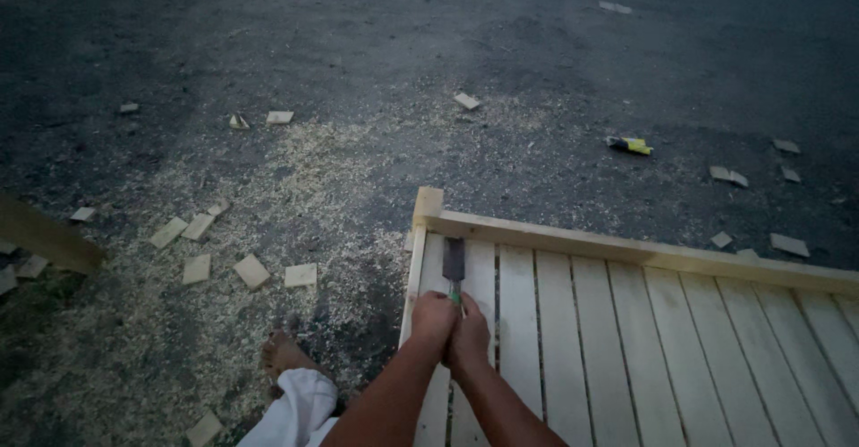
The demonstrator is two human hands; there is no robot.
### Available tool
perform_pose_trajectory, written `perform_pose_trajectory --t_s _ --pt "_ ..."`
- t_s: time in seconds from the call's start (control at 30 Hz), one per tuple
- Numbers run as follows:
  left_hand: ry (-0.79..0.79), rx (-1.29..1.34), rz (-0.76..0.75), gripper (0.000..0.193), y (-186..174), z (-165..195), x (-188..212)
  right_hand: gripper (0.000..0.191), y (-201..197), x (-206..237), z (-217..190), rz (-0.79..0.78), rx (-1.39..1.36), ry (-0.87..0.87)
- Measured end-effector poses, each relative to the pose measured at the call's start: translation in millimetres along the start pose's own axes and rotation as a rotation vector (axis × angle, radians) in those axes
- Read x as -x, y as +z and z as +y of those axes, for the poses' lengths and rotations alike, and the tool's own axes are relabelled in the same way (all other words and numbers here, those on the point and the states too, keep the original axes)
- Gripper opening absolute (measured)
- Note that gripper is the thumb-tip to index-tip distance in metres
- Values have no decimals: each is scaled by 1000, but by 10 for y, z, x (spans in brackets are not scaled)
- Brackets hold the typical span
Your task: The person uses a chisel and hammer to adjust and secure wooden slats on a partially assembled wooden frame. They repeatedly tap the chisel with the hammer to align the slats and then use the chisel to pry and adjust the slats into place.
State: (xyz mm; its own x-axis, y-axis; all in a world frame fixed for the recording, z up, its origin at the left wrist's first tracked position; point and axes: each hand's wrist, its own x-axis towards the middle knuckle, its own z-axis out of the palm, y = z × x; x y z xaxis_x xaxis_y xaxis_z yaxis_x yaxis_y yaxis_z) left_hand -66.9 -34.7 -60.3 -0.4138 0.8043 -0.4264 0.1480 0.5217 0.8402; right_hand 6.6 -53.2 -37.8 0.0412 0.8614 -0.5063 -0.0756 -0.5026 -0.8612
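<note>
Pale slats (626,322) lay under my chisel (454,261); left grip (434,318) and right grip (471,332) both clenched its handle, best kept low and steady.

One thing here may be a package: a small, flat yellow packet (630,145) lying on the dark ground, up and to the right of the wooden panel's far corner and well apart from it. It is oblong and lies slightly tilted, bright yellow with a dark end on its left side and a touch of green. It is too small and dim to tell whether it carries a label. No signs or screens show.
</note>
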Motion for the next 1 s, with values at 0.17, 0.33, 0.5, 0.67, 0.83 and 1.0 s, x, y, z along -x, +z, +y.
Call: perform_pose_trajectory --t_s 0.17,0.33,0.5,0.67,0.83,1.0 --pt "-252 91 -218 47 -114 165 136 50 37 -43 38 -79 -68 57" --pt "-353 325 -296 63 -128 137 214 49 74 -40 83 -49 -41 -23" --pt "-248 397 -327 58 -51 -43 26 55 137 -72 9 -12 -170 96" --pt "-187 310 -265 49 -1 -25 -27 46 133 -82 -44 -57 -124 24" --pt "-136 172 -161 45 -51 45 88 43 132 -90 3 -32 -183 57" --pt "-105 252 -239 42 -107 29 42 48 182 -52 -35 -90 -206 27"
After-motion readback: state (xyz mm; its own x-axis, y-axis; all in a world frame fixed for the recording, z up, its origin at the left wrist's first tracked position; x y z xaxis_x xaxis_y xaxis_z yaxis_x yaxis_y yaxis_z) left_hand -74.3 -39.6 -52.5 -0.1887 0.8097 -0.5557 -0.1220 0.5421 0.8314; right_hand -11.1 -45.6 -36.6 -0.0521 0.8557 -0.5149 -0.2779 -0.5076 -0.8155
